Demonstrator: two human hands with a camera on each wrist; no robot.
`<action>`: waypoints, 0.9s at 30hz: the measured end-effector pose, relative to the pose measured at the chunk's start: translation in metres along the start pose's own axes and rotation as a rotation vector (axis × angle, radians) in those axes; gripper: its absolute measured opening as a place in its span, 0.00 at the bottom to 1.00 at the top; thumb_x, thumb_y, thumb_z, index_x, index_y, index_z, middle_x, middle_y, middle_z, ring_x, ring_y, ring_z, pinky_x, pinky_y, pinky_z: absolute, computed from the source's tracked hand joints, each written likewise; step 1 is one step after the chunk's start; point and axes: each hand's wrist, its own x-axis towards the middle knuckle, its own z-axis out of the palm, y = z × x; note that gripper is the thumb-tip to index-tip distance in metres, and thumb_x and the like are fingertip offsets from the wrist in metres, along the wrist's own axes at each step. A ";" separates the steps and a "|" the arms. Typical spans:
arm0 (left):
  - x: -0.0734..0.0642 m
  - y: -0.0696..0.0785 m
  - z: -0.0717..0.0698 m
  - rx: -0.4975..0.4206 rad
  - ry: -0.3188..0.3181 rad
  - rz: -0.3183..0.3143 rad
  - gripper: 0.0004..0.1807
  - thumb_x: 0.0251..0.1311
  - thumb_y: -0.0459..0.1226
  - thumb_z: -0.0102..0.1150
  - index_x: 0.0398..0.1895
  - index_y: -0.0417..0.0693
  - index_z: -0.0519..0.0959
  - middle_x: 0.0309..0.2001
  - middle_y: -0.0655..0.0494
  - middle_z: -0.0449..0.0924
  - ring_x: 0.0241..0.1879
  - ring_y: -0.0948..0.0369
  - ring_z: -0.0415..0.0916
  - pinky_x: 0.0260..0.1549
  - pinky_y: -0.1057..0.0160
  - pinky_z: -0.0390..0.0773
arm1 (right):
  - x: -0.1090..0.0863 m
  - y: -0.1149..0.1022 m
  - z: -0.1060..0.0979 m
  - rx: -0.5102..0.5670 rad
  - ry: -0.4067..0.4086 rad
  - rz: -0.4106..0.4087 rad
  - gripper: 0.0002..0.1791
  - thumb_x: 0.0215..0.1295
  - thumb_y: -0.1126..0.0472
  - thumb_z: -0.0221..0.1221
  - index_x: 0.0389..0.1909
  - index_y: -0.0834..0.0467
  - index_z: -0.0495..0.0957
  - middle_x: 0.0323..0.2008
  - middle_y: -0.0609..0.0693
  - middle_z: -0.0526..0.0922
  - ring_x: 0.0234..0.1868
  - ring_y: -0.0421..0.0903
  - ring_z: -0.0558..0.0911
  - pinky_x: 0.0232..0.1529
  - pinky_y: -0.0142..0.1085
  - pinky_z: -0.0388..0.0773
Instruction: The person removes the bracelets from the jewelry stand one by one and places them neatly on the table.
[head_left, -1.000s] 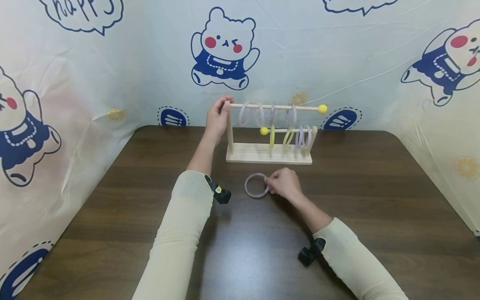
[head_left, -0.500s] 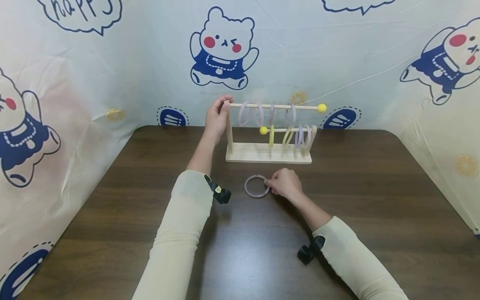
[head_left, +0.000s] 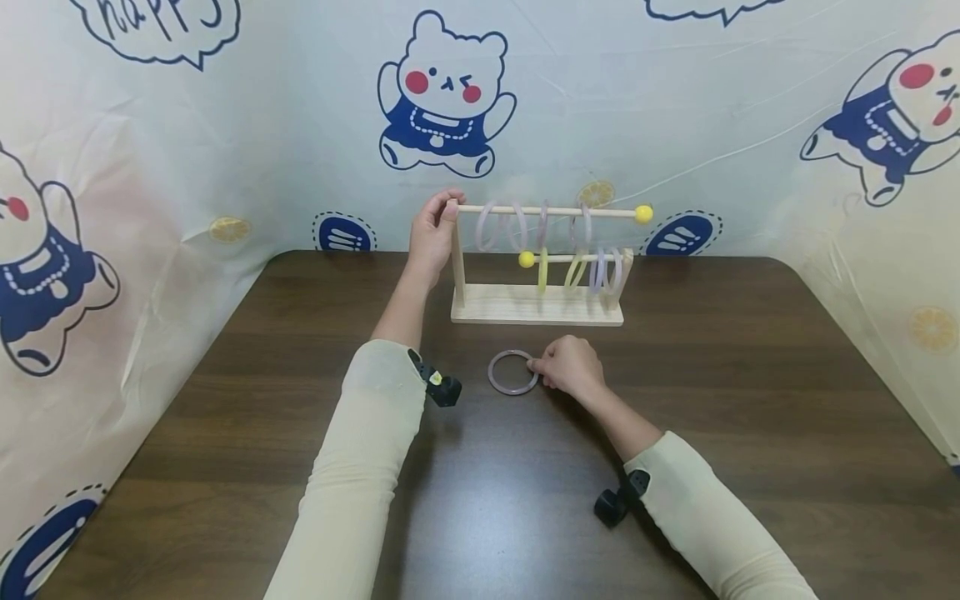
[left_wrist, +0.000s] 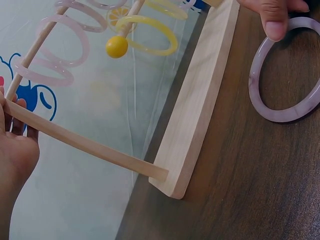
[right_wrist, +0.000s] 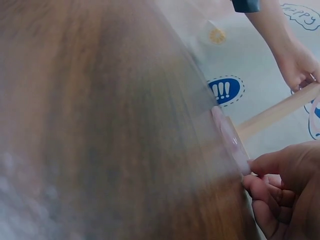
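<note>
A pale wooden bangle stand point(head_left: 536, 310) stands on the table, with an upper rod and a shorter lower one. At the stand's left end, my left hand point(head_left: 431, 240) holds the top of the upright post point(left_wrist: 85, 137), fingers behind it. My right hand point(head_left: 572, 367) pinches the right edge of a mottled pale purple bangle point(left_wrist: 257, 85) between thumb and fingers. That bangle lies nearly flat, close over the tabletop in front of the stand. Pink and purple bangles point(left_wrist: 65, 37) hang on the upper rod. Yellow bangles point(left_wrist: 167, 35) and pale purple ones hang on the lower rod.
A yellow ball point(head_left: 643, 214) caps the upper rod's right end, and another yellow ball point(left_wrist: 116, 47) caps the lower rod's left end. The dark wooden table point(head_left: 225, 467) reaches back to a printed cloth backdrop point(head_left: 300, 125). Each sleeve carries a small black camera.
Over the last second the bangle in my right hand has tipped slightly flatter. Both hands keep their places, and the head view has shifted very slightly.
</note>
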 end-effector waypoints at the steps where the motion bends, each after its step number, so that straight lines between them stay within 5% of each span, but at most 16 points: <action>1: 0.000 0.000 0.000 0.002 -0.002 0.001 0.18 0.66 0.42 0.44 0.54 0.44 0.73 0.54 0.52 0.74 0.56 0.63 0.67 0.54 0.70 0.63 | 0.000 0.000 0.000 0.000 -0.001 0.001 0.19 0.55 0.49 0.64 0.11 0.54 0.79 0.08 0.43 0.75 0.13 0.43 0.75 0.18 0.37 0.68; 12: 0.000 0.003 -0.001 0.007 -0.016 -0.036 0.17 0.67 0.40 0.44 0.55 0.42 0.72 0.55 0.51 0.73 0.56 0.62 0.66 0.55 0.69 0.63 | -0.002 0.002 -0.002 0.027 0.017 -0.026 0.20 0.55 0.46 0.63 0.12 0.54 0.80 0.08 0.42 0.75 0.13 0.41 0.75 0.16 0.36 0.68; 27: -0.001 0.002 0.000 0.001 0.004 -0.006 0.17 0.66 0.42 0.45 0.53 0.44 0.73 0.53 0.52 0.74 0.55 0.63 0.67 0.54 0.69 0.64 | -0.005 -0.002 -0.008 0.056 0.074 -0.019 0.20 0.55 0.44 0.63 0.13 0.54 0.80 0.07 0.42 0.74 0.13 0.42 0.75 0.17 0.37 0.68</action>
